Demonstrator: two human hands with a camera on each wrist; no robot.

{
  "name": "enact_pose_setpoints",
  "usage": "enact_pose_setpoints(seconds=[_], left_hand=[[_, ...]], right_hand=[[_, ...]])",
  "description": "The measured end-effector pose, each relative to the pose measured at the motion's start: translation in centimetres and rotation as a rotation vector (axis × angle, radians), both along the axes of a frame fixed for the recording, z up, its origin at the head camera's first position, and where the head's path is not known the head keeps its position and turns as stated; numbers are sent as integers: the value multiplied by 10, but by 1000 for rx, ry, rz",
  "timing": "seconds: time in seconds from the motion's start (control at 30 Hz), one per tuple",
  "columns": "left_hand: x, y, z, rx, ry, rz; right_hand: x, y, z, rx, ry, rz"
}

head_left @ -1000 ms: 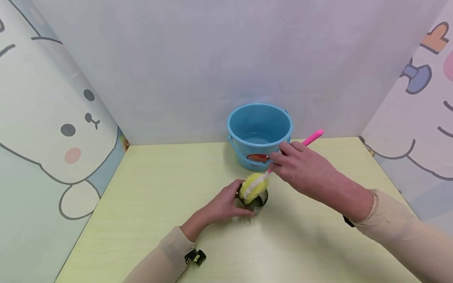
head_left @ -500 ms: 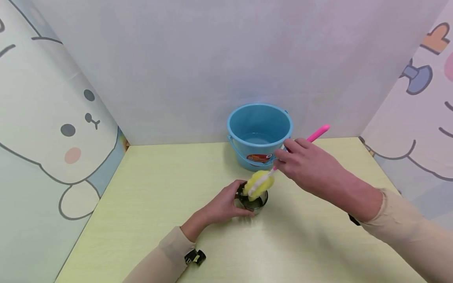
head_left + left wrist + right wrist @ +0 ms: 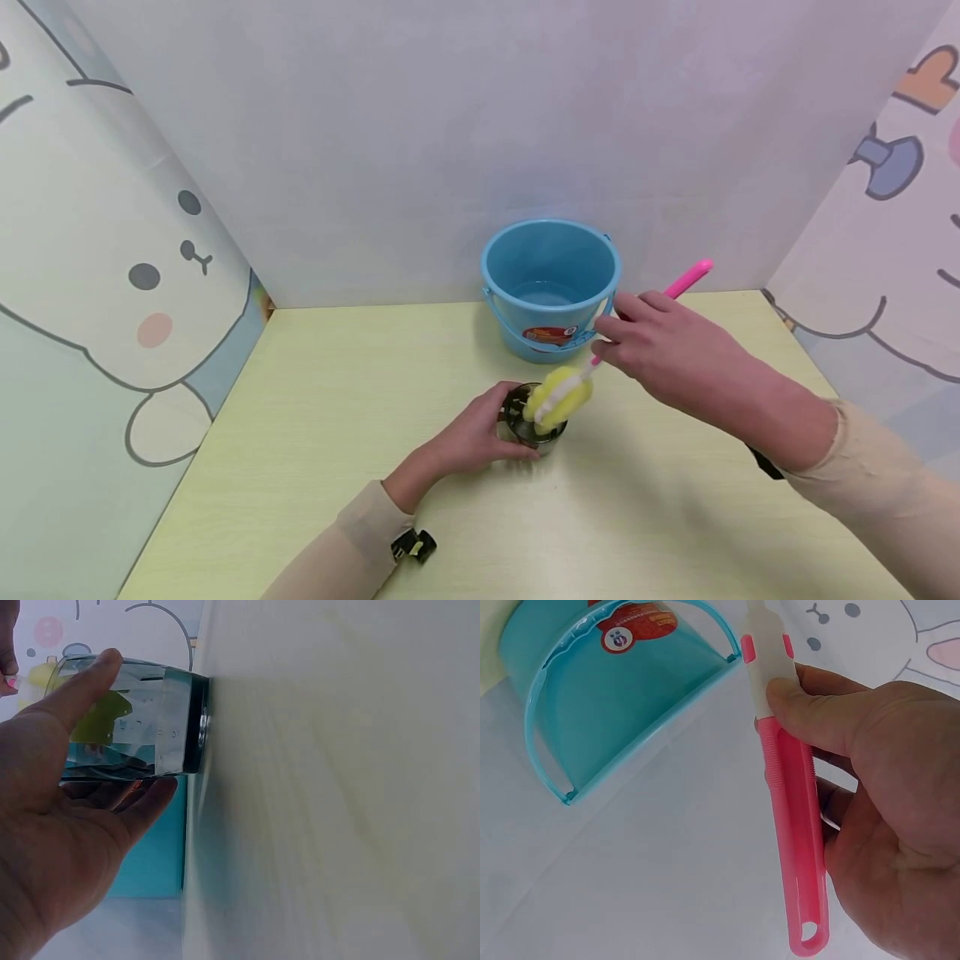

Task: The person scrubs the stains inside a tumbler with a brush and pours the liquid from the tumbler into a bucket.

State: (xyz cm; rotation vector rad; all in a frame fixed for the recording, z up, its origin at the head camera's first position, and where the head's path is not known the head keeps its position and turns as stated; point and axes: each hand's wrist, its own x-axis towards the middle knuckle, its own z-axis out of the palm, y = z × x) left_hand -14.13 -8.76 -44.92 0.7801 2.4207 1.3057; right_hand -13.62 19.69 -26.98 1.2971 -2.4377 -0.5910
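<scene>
My left hand (image 3: 474,429) grips a dark, see-through drinking glass (image 3: 150,720) around its side. The glass stands upright on the table, its base on the tabletop in the left wrist view. My right hand (image 3: 667,354) holds a sponge brush by its pink handle (image 3: 799,825), thumb on the white neck (image 3: 769,667). The brush's yellow sponge head (image 3: 558,398) tilts down over the right part of the glass's rim, its lower end inside the mouth. Through the glass wall, part of the yellow sponge (image 3: 103,720) shows in the left wrist view.
Behind the glass, near the table's back edge, stands a light blue bucket (image 3: 510,321) with a red label and its handle hanging down in front. The pale yellow table (image 3: 337,400) meets a grey back wall (image 3: 360,167). Cartoon-printed panels (image 3: 90,250) flank both sides.
My right hand has moved right with the brush. The sponge head has shifted from the left part of the glass's mouth to its right rim. The left hand and glass stay put.
</scene>
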Motion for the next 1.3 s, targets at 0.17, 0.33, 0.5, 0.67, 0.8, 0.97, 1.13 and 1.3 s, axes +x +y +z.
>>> enact_pose_setpoints(seconds=[0.17,0.33,0.5,0.67,0.8,0.97,1.13,1.3], left_hand=[[0,0,0,1,-5,-1],[0,0,-1,-4,-9,3],[-1,0,-1,-12,-10,9],[-1,1,-1,0,-25,4],[0,1,0,0,-28,3],[0,1,0,-3,-25,0],[0,1,0,21,-45,-10],[0,1,0,39,-39,-19]], right_hand=[[1,3,2,-23,-37,3],[1,7,1,-59,-73,26],[1,8,-1,-108,-129,29],[0,8,-5,-162,-177,39],[-1,7,-10,-190,-201,38],[-3,7,-18,-237,-216,39],[-7,6,-31,-283,-213,51],[-7,4,-39,-291,-172,48]])
